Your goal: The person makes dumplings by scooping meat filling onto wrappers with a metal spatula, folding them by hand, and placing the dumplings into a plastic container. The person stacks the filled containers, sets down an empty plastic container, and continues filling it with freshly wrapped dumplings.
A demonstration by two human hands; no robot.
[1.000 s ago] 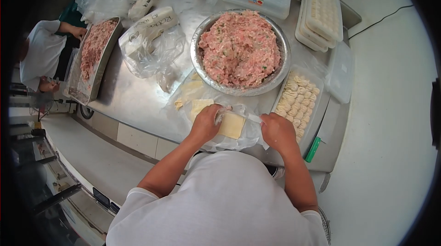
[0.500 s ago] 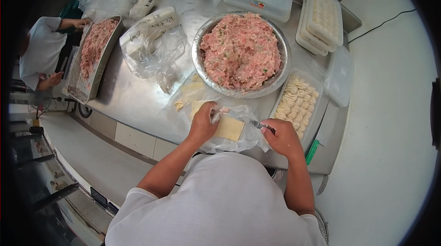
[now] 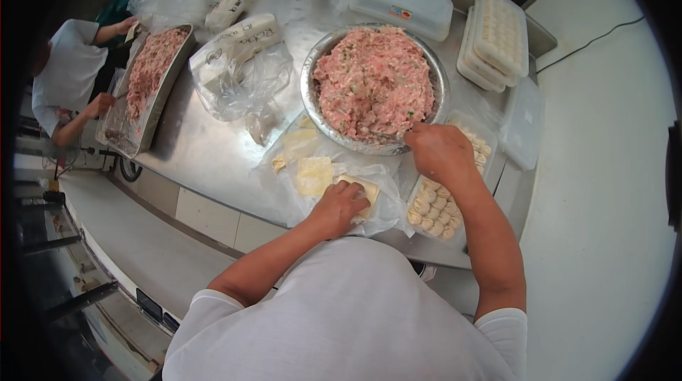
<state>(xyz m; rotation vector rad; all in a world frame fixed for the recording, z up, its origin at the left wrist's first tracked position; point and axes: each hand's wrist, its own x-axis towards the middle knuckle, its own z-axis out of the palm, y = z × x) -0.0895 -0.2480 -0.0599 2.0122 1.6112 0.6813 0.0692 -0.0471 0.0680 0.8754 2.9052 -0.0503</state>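
My left hand lies over a stack of square yellow dough wrappers, fingers stretched across its top. More wrappers lie just left of it on crumpled plastic sheeting. At the near right rim of a large metal bowl, my right hand is closed, its fingertips against the pink minced filling. The small dark-handled spatula it held half a second ago is mostly hidden now. Below my right forearm, a plastic tray holds rows of pleated dumplings.
Stacked dumpling boxes and a lidded container stand at the back. A plastic-wrapped white package lies left of the bowl. At far left, another person works over a metal tray of mince.
My right hand has moved up from the wrappers to the bowl. My left hand has turned down onto the wrapper stack; the bit of filling at its fingers is out of sight.
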